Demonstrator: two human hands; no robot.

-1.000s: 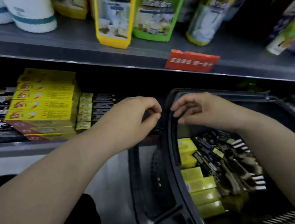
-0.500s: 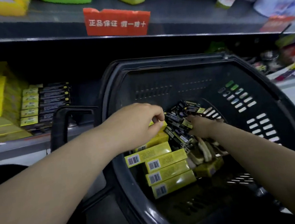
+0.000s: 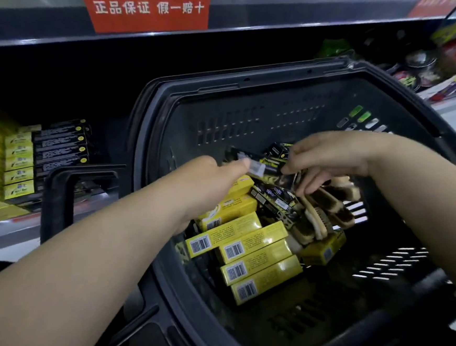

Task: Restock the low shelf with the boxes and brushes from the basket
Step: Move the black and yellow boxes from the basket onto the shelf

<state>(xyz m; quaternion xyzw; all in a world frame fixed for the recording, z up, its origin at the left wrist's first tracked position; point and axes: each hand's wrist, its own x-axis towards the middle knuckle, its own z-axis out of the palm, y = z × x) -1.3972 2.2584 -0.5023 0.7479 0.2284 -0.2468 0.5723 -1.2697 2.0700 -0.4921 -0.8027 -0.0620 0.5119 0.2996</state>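
both hands were down in the basket on this one. the left hand pinched one end of a long black box between thumb and fingertips, and the right hand had its fingers curled onto the other end, so the box was held between the two, lifted a bit above the pile. it was a slim dark carton with yellow print and a pale end flap, though motion blur ate the details. under it lay more of the same dark cartons, tilted every which way. the yellow boxes sat in a neat row along the basket's left side, barcodes facing up, one overlapping the next. the brushes were heaped on the right under the right wrist: pale wooden backs, dark and tan bristles. the basket itself was dark grey plastic with slotted walls, its handle folded down on the left. past it, the low shelf already carried stacked boxes, black with yellow ends. a red sign hung on the shelf edge above.
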